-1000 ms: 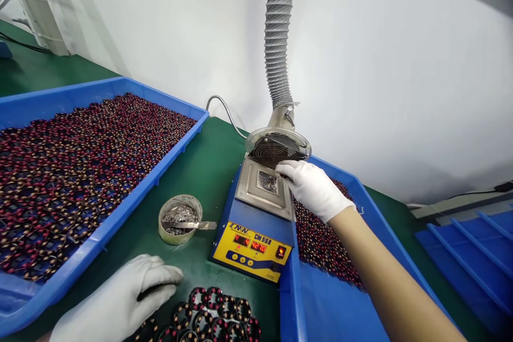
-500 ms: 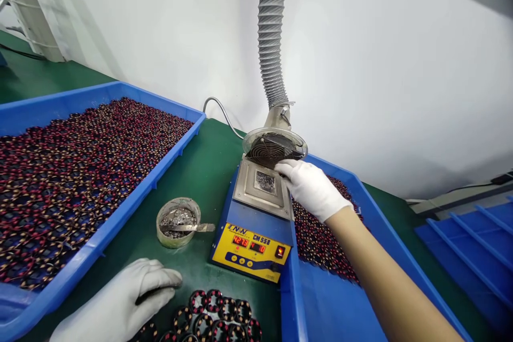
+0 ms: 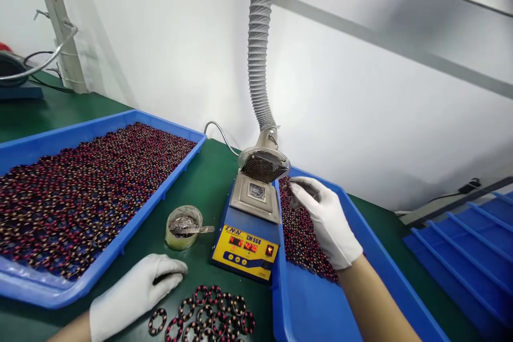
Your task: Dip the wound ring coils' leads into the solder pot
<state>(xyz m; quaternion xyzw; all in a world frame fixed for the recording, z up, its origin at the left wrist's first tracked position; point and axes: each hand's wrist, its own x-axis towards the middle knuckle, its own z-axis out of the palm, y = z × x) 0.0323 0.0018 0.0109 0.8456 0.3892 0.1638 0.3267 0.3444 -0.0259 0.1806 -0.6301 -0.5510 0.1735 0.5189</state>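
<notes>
My right hand [image 3: 324,219], in a white glove with greyed fingertips, is over the blue tray on the right, just beside the solder pot [image 3: 247,224]. Its thumb and fingers are closed together, and whatever may be between the tips is hidden. My left hand [image 3: 138,291], also gloved, rests on the green tabletop with thumb and forefinger closed; nothing shows between them. Close to it lies a group of small black ring-shaped coils [image 3: 204,314] with red and tan windings. Behind the left hand stands a round tub [image 3: 171,238] of grey dross with a metal scraper [image 3: 200,230] across it.
A large blue tray [image 3: 162,192] full of ring coils fills the left. The right-hand blue tray [image 3: 308,294] holds more coils toward its far end. A fume extraction hood [image 3: 264,164] on a grey hose [image 3: 260,37] hangs over the pot. Ribbed blue trays [image 3: 460,262] are at far right.
My right hand has moved from above the solder pot rightward to over the right tray. My left hand stays on the table. The view has tilted slightly upward.
</notes>
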